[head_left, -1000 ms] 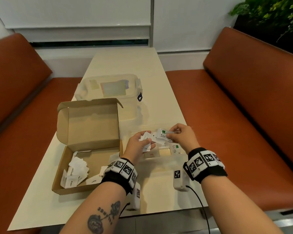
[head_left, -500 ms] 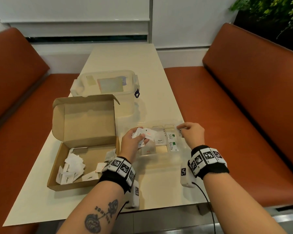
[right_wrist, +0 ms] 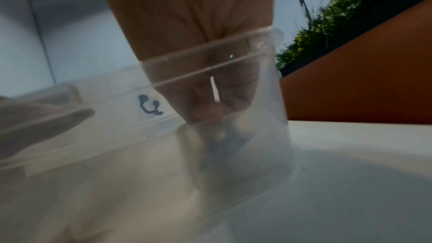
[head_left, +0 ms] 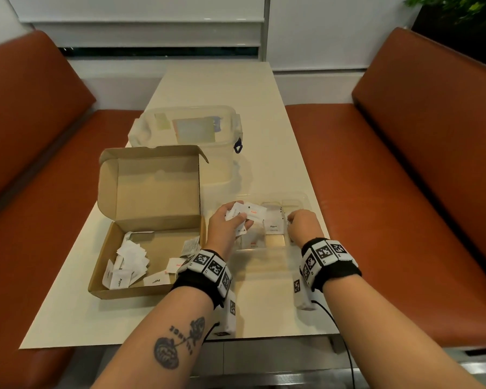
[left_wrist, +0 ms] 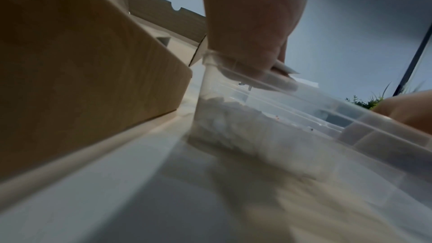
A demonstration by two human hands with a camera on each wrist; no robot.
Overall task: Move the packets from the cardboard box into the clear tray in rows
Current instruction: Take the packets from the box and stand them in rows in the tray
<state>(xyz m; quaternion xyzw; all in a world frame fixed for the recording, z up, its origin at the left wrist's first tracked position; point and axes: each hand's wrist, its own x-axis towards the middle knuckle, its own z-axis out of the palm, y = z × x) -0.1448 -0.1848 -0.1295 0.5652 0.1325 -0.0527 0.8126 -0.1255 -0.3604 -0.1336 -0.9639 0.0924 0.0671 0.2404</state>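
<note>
White packets sat fanned in the left hand, pinched over the near-left part of the clear tray on the counter. Just to their right, the right hand reached into the tray's right side, fingers curled on one packet, seemingly setting it down. More packets lay loose in the cardboard box, left of both hands, nearer the left.
</note>
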